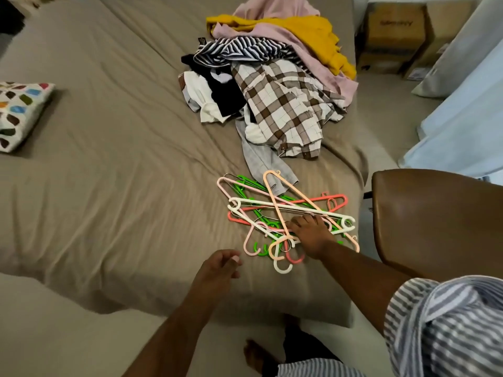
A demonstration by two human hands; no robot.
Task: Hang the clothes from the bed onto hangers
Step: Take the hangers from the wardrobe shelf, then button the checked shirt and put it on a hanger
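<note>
A heap of clothes (pixel 277 77) lies on the far right part of the bed (pixel 109 159): a brown checked shirt, a striped piece, pink and yellow garments, black and white items, a grey piece trailing toward me. Nearer me, a tangle of plastic hangers (pixel 283 210) in green, pink, peach, white and coral rests by the bed's near edge. My right hand (pixel 310 235) lies on top of the hangers, fingers spread over them; whether it grips one I cannot tell. My left hand (pixel 220 265) hovers left of the hangers, fingers loosely curled, holding nothing.
A brown chair back (pixel 435 221) stands close at the right of the hangers. A patterned pillow (pixel 19 112) sits at the bed's left. Cardboard boxes (pixel 394 36) stand on the floor at the far right, beside pale curtains (pixel 462 104). My bare foot (pixel 255 355) is below.
</note>
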